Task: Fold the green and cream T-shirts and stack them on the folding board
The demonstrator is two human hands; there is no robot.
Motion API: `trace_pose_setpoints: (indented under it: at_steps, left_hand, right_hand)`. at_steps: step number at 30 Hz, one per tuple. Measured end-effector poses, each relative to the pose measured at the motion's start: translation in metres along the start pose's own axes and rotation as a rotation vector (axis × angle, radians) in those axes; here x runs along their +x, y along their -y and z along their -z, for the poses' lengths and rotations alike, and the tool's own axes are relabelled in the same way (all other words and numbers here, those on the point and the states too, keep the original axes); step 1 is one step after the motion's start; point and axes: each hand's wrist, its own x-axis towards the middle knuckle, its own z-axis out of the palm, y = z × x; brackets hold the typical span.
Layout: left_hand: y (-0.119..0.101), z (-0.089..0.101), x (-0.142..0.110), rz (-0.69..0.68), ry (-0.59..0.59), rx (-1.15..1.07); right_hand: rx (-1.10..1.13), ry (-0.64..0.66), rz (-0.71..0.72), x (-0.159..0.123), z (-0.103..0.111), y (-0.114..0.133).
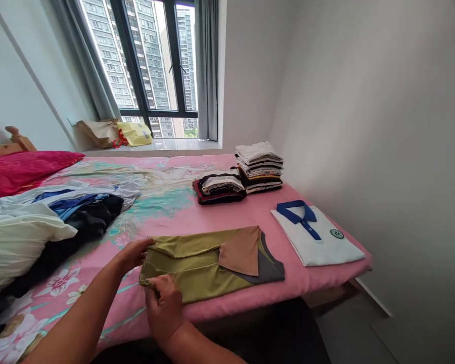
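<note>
An olive-green T-shirt (197, 253) with a brown sleeve and a dark grey collar area lies partly folded along the near edge of the bed. Its hem end points left, toward both my hands. My left hand (133, 254) grips the far corner of that hem. Closer to me, my right hand (164, 298) pinches the near corner between thumb and fingers. The brown sleeve rests across the shirt's body near the collar.
A folded white polo shirt (318, 240) with a blue collar lies to the right. Folded clothes form a low stack (220, 188) and a taller stack (261, 164) behind. Loose clothes (26, 227) are heaped at left on the pink floral bedsheet (163, 210).
</note>
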Motion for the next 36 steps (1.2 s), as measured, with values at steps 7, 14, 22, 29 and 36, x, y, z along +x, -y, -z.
trace_pose_setpoints:
  at_steps: [7, 14, 22, 29, 36]
  left_hand:
    - [-0.071, -0.122, -0.02, -0.219, 0.12, 0.097]
    - [-0.068, -0.271, -0.016, -0.261, 0.255, 0.225]
    - [-0.03, -0.327, 0.008, -0.139, 0.281, 0.367]
    - [-0.037, -0.333, 0.012, -0.292, 0.292, 0.441]
    - [-0.012, -0.318, 0.012, -0.692, 0.138, 0.617]
  right_hand:
    - [0.616, -0.358, -0.391, -0.01, 0.11, -0.018]
    - [0.591, -0.531, -0.664, -0.035, 0.206, -0.092]
    - [0.433, -0.36, -0.774, -0.043, 0.245, -0.12]
    - [0.377, -0.292, -0.742, -0.036, 0.259, -0.122]
    - [0.269, -0.225, -0.866, -0.039, 0.262, -0.14]
